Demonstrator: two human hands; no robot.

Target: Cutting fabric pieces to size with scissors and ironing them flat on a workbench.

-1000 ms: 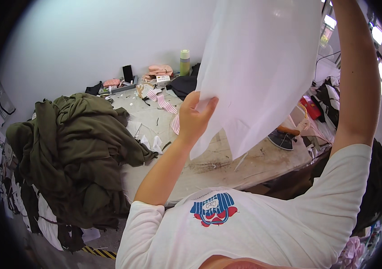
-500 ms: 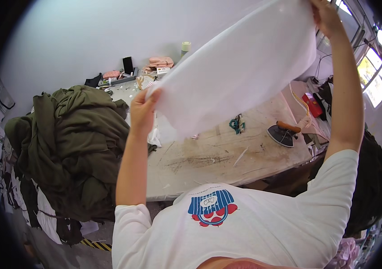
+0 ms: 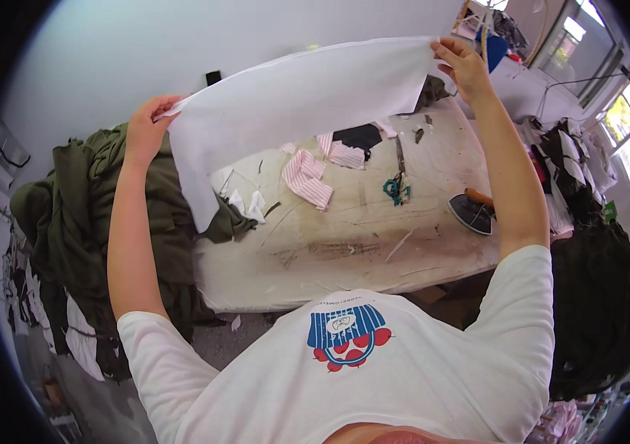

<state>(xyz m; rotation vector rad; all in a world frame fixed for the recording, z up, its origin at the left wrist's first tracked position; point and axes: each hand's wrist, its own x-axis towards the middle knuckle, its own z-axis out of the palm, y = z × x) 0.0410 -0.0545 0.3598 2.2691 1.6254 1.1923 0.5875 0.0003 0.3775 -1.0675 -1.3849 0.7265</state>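
Observation:
A white piece of fabric (image 3: 307, 92) is stretched out in the air between my two raised hands, above the far part of the worktable. My left hand (image 3: 153, 122) pinches its upper left corner between thumb and fingers. At the upper right corner, my right hand (image 3: 463, 65) grips the edge in a similar pinch. The cloth's left end hangs down in a narrow flap beside the olive-green cloth. Its middle sags slightly and hides part of the table's back edge and what lies there.
A heap of olive-green cloth (image 3: 82, 214) rises at the left. On the worktable (image 3: 315, 251) lie pink-striped scraps (image 3: 307, 180), a black scrap (image 3: 359, 138), a teal tangle (image 3: 395, 191) and an iron (image 3: 472, 212) near the right edge. Dark fabric (image 3: 596, 311) is piled at the right.
Both hands have moved left, the right one also lower and the left one higher. The white fabric has swung from a steep slant to nearly level, uncovering the striped scraps.

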